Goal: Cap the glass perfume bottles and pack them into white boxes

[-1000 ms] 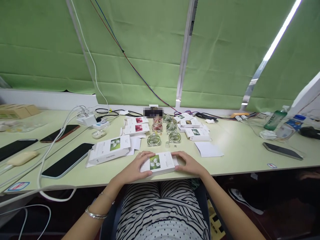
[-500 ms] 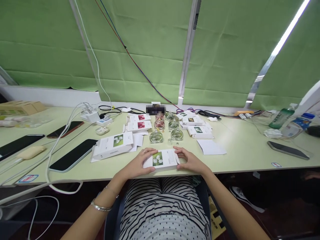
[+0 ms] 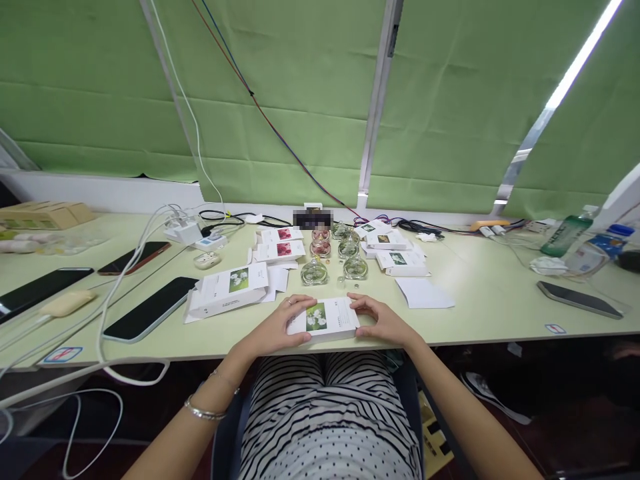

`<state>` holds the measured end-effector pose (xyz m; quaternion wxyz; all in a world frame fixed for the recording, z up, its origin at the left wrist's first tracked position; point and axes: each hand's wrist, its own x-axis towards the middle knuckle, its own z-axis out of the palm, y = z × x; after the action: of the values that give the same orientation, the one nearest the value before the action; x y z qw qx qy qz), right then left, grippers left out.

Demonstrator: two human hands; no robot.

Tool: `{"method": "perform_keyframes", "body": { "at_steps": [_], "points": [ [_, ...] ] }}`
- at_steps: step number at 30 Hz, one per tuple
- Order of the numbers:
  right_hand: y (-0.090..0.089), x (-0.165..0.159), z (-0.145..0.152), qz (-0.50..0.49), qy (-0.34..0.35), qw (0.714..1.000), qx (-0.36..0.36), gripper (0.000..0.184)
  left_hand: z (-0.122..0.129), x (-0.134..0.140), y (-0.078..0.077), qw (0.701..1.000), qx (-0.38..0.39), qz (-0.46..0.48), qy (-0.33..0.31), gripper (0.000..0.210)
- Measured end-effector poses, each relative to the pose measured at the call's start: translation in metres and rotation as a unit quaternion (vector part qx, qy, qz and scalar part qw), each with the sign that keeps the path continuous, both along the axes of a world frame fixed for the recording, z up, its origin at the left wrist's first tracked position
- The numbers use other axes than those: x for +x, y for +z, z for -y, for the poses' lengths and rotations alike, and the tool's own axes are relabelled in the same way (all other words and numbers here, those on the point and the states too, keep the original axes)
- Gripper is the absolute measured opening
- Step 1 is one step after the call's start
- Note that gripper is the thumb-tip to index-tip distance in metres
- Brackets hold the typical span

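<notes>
A white perfume box (image 3: 340, 316) with a picture of white flowers lies flat near the table's front edge. My left hand (image 3: 280, 327) grips its left end, fingers over the top and thumb along the near side. At the other end, my right hand (image 3: 383, 322) holds the box between thumb and fingers, and the end flap looks closed. Just beyond stand two clear glass perfume bottles, a left one (image 3: 314, 272) and a right one (image 3: 355, 268), with a small cap (image 3: 341, 282) between them. Pinkish bottles (image 3: 321, 248) and more clear ones stand behind.
An open white box (image 3: 230, 291) lies to the left, beside a phone (image 3: 153, 308). Boxes with red flower pictures (image 3: 280, 251) are at back left, others (image 3: 403, 262) at back right. A folded white paper (image 3: 425, 293) lies right. White cables (image 3: 105, 320) cross the left side.
The right end flap of the box, slightly raised before, now sits pressed in by my right hand. Both hands stay on the box; the view has shifted slightly.
</notes>
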<state>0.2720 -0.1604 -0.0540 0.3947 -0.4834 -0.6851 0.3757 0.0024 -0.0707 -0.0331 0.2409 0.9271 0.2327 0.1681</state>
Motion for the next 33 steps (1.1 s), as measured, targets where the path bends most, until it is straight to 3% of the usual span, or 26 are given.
{"method": "perform_keyframes", "body": {
  "at_steps": [21,27,33],
  "points": [
    [-0.0014,-0.0002,-0.0013,-0.013,0.001,1.0,-0.014,0.044,-0.0013,-0.001,-0.0024,1.0,-0.015,-0.003,0.006,0.059],
    [-0.0024,-0.0028,-0.0019,-0.058,0.001,0.998,-0.01,0.049,-0.0013,0.0001,-0.0028,1.0,-0.015,0.004,0.006,0.06],
    [-0.0021,-0.003,-0.0021,-0.031,0.0,0.999,0.007,0.037,-0.0004,0.0001,-0.0014,1.0,-0.019,0.002,0.011,0.06]
  ]
}}
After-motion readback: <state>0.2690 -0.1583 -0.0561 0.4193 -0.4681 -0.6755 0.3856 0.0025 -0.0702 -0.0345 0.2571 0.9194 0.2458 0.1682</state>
